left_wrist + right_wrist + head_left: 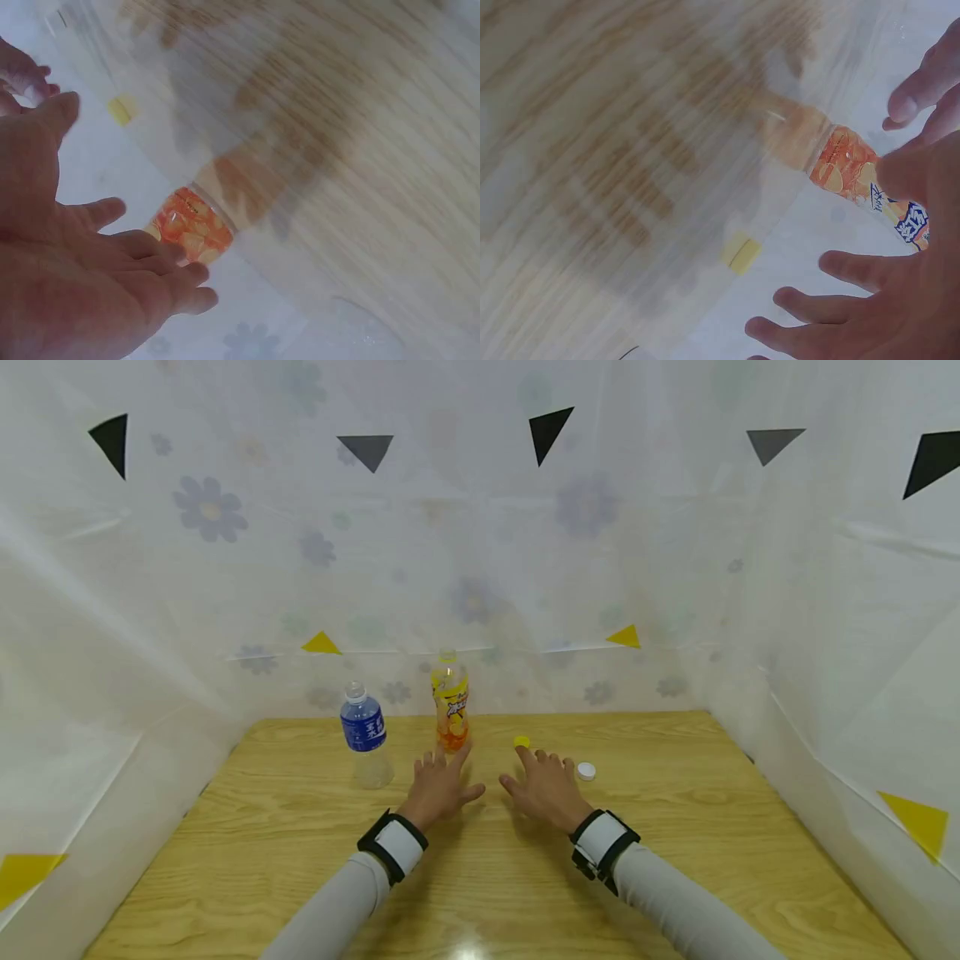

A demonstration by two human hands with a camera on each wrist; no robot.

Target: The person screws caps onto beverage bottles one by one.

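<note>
Both hands hover over the wooden table with fingers spread and nothing held. The left hand (438,789) is just in front of an uncapped bottle with an orange and yellow label (452,706); in the left wrist view its fingers (196,289) overlap the label. The right hand (550,791) is nearest a yellow cap (522,742), beyond its index finger, and a white cap (587,771) lies to its right. Left of the left hand stands an uncapped clear bottle with a blue label (364,731). In the right wrist view the yellow cap (742,253) lies apart from the fingers (810,306).
The wooden table (300,877) extends toward the camera on both sides of the arms. White sheeting with faint flowers (480,543) hangs behind the table and along both sides, carrying black, grey and yellow triangles.
</note>
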